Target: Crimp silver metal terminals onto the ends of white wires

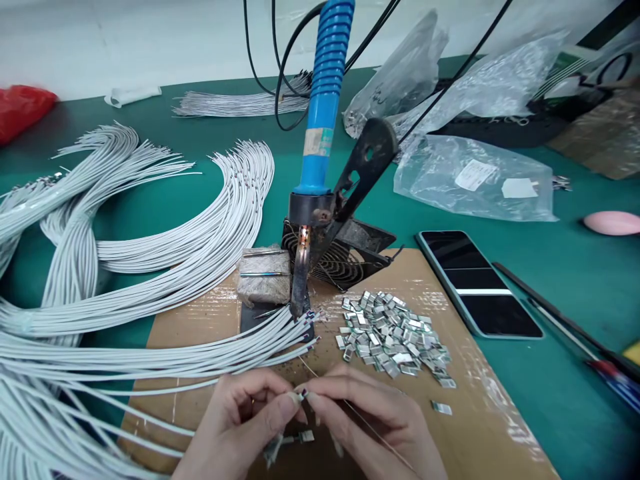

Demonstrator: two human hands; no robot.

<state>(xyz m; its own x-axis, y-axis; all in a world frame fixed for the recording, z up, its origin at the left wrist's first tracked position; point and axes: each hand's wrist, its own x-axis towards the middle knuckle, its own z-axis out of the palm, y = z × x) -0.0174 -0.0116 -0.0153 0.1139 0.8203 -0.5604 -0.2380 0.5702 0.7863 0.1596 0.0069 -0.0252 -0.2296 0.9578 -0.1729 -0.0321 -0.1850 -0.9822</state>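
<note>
Just in front of the soldering iron [320, 133], our left hand [240, 417] and right hand [373, 420] met, fingers pinching a wire end [299, 397]. We judged that a short, steady grip near the fingertips, well clear of the iron's tip, served best. Loose metal clips [393, 337] lay right of the iron.

Bright, even overhead light; I see only soft shadows. Glare on plastic bags [475, 180], phone screen [477, 283], metal clips [390, 333]. Wide lens bows edges. Left hand [235, 420], right hand [373, 420] at bottom slightly smeared; centre sharp.
</note>
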